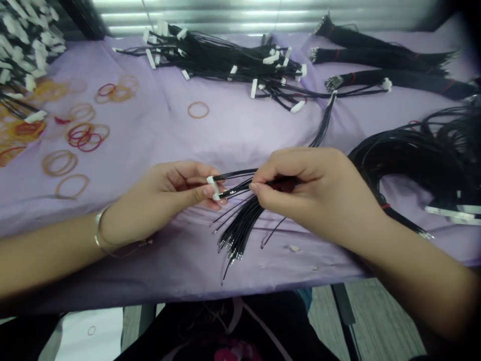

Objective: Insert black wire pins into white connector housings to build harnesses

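My left hand [171, 193] pinches a small white connector [213, 187] between thumb and fingers above the purple cloth. Thin black wires [236, 175] run from the connector to my right hand [311, 193]. That hand is closed on a bundle of black wires [240, 225], pinching one wire near the connector with thumb and forefinger. The bundle's loose ends with metal tips fan down toward the table's front edge. A bracelet sits on my left wrist.
Finished wire sets with white connectors [233, 60] are piled at the back centre. Tied black wire bundles [383, 50] lie at the back right, and coiled black wires [421, 155] at the right. Rubber bands [84, 135] are scattered on the left. The purple tablecloth [158, 130] covers the table.
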Demonstrator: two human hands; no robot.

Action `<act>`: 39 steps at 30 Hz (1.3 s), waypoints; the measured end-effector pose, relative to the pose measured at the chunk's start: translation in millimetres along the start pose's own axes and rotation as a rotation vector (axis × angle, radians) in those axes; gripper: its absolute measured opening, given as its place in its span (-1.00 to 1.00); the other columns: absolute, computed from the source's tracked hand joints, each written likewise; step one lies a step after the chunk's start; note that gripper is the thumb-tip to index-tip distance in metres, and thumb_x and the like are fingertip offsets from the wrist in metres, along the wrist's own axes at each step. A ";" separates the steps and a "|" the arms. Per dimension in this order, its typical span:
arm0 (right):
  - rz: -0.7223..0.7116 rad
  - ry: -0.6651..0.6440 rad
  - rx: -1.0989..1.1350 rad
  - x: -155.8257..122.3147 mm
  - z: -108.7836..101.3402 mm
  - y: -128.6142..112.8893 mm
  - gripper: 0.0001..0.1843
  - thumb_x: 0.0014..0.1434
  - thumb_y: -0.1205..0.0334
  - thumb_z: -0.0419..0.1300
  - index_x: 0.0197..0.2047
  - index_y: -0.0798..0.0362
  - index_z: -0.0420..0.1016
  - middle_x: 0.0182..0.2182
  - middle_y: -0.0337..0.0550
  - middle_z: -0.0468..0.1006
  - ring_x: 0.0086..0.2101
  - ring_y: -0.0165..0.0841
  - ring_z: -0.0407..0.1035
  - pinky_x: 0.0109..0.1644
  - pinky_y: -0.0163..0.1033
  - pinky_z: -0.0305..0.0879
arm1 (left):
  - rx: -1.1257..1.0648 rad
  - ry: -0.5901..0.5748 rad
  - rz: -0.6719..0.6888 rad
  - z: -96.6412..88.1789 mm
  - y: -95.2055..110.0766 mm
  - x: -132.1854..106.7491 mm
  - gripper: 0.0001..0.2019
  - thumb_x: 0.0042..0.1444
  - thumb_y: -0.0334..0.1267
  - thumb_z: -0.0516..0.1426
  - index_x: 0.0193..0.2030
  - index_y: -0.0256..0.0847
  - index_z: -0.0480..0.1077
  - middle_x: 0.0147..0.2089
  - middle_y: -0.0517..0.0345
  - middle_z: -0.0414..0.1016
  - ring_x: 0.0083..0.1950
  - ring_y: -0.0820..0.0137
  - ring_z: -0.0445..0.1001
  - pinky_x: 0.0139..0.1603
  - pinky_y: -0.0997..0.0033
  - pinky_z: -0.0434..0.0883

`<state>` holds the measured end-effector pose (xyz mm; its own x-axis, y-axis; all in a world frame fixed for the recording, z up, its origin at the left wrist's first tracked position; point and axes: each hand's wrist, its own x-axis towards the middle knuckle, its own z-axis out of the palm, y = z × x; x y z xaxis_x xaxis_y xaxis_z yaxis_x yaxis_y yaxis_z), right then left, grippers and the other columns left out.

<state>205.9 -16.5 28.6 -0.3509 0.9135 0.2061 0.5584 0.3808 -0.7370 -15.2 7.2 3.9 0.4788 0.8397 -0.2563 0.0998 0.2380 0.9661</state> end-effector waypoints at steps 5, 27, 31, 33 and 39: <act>0.036 -0.005 -0.045 2.4 0.4 1.4 -0.85 0.04 0.42 0.20 -0.53 0.08 0.46 -0.62 -0.37 0.40 -0.58 -0.55 0.21 -0.52 -0.36 0.07 | -0.023 -0.023 -0.002 -1.0 -3.4 -0.3 -0.91 0.07 -0.34 0.28 -0.25 -0.22 0.56 -0.30 0.16 0.59 -0.33 0.45 0.59 -0.20 0.61 0.54; -0.135 0.007 -0.256 1.9 7.0 6.1 -0.86 0.08 0.38 0.18 -0.51 0.07 0.42 -0.58 -0.33 0.39 -0.55 -0.54 0.23 -0.46 -0.38 0.10 | -0.018 0.007 -0.059 4.4 3.4 1.2 -0.90 0.00 -0.43 0.29 -0.32 -0.20 0.59 -0.31 0.15 0.61 -0.37 0.45 0.58 -0.28 0.62 0.54; -0.179 0.046 -0.317 -0.7 9.4 5.8 -0.87 0.09 0.37 0.15 -0.48 0.08 0.43 -0.56 -0.29 0.42 -0.54 -0.52 0.25 -0.45 -0.36 0.12 | -0.039 0.005 -0.065 5.6 4.2 1.5 -0.88 0.00 -0.47 0.27 -0.33 -0.21 0.59 -0.31 0.16 0.62 -0.38 0.47 0.58 -0.29 0.64 0.54; -0.203 0.064 -0.337 -2.2 10.4 4.9 -0.86 0.10 0.36 0.14 -0.49 0.09 0.43 -0.56 -0.28 0.42 -0.54 -0.52 0.24 -0.45 -0.36 0.11 | -0.042 0.008 -0.068 6.3 5.3 1.5 -0.87 0.01 -0.50 0.25 -0.34 -0.22 0.59 -0.34 0.17 0.61 -0.39 0.49 0.57 -0.30 0.68 0.53; -0.189 0.043 -0.300 -3.7 10.6 2.4 -0.86 0.07 0.38 0.15 -0.51 0.07 0.38 -0.59 -0.32 0.38 -0.56 -0.54 0.20 -0.46 -0.36 0.11 | -0.066 0.005 -0.106 6.8 6.1 0.8 -0.87 -0.02 -0.49 0.27 -0.34 -0.20 0.58 -0.38 0.17 0.61 -0.39 0.46 0.58 -0.31 0.64 0.54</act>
<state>200.6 -20.5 19.3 -0.4406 0.8257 0.3522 0.6847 0.5628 -0.4630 -8.3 6.0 9.8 0.4643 0.8106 -0.3568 0.0921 0.3565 0.9297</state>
